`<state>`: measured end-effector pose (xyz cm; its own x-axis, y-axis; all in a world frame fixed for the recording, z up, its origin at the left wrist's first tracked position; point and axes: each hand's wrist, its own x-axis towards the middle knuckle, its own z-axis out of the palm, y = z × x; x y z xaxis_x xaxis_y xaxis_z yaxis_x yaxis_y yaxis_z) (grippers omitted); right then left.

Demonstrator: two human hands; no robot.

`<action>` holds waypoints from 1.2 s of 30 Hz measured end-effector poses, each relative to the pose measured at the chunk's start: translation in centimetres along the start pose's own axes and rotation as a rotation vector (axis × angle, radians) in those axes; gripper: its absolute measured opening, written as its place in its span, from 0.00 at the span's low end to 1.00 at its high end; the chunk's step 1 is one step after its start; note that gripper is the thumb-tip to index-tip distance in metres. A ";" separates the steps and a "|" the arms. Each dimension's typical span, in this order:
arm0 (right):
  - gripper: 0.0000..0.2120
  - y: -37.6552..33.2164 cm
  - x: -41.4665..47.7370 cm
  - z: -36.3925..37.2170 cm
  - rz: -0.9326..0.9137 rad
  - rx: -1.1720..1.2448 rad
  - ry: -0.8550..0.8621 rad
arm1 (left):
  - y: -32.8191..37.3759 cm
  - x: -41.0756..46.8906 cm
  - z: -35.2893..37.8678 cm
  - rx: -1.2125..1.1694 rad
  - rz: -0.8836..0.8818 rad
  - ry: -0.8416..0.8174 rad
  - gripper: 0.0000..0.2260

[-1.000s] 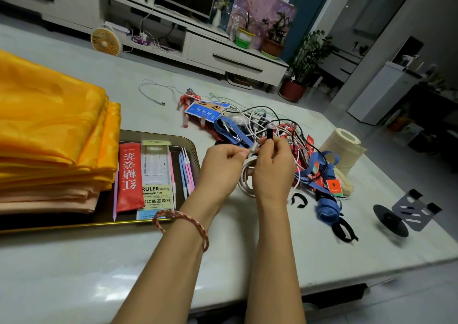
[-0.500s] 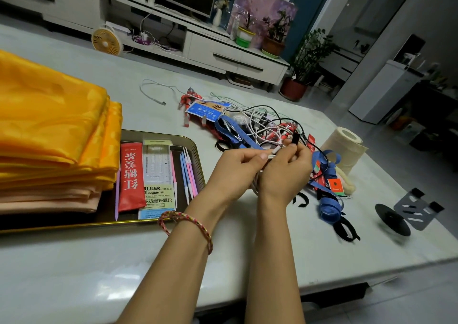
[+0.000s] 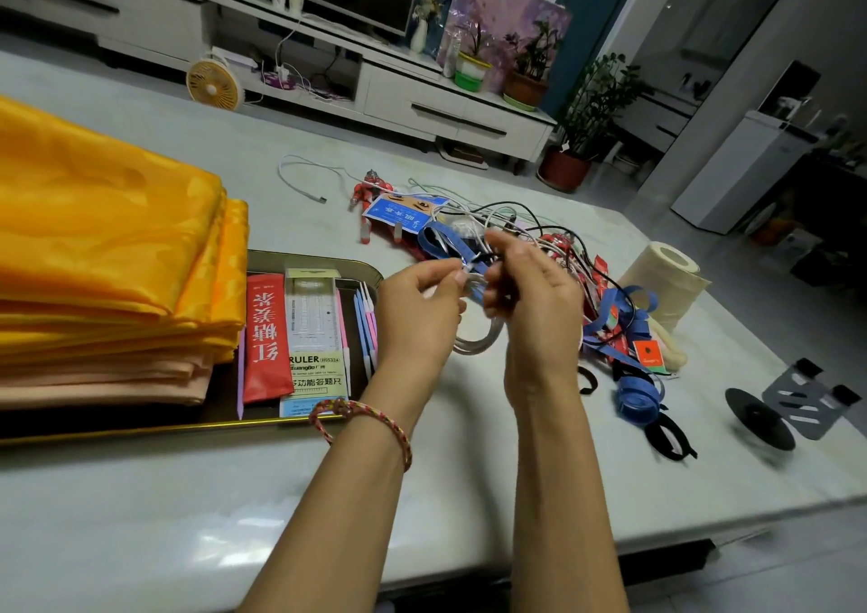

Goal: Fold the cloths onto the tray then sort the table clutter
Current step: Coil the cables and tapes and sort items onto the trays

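Above the pale marble table (image 3: 140, 518), just right of the brass-rimmed metal tray (image 3: 187, 426) bearing folded yellow satin cloths (image 3: 108, 256), the left hand (image 3: 417, 312) pinches and the right hand (image 3: 535, 303) grips a coiled white cable (image 3: 478, 343). The loops likely need a firm pinch during binding, clear of the tangled heap of cords and blue straps (image 3: 516, 218) behind.

A pale, glossy table (image 3: 140, 518) is carrying a gold-rimmed tray (image 3: 140, 433) at its left. A tangle of cables (image 3: 516, 223) and blue straps (image 3: 635, 399) is lying at the middle, with 1 loose white cable (image 3: 300, 176) and a red toy figure (image 3: 368, 188) beyond it. A paper roll (image 3: 666, 284) is standing right of the tangle, and a black disc (image 3: 757, 418) and grey stand (image 3: 807, 399) are sitting near the right edge.
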<state>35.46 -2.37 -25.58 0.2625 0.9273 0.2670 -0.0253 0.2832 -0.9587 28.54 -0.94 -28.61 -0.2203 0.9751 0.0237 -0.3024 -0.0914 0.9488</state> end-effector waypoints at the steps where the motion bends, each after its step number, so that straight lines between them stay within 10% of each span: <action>1: 0.12 0.1 -0.3 0.5 0.036 -0.011 -0.050 | 0.0 0.0 0.0 -0.007 0.001 0.014 0.08; 29: 0.11 -0.4 -1.1 -0.5 0.189 -0.309 -0.303 | 0.4 0.2 -1.2 -0.030 -0.015 0.186 0.12; 36: 0.05 -0.2 -1.0 -1.5 0.315 -0.411 -0.331 | 0.4 0.1 -1.1 0.067 0.071 0.017 0.13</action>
<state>36.63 -3.75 -25.78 -0.0118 0.9966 -0.0820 0.3385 -0.0732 -0.9381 27.38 -1.11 -28.61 -0.2549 0.9631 0.0865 -0.2232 -0.1457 0.9638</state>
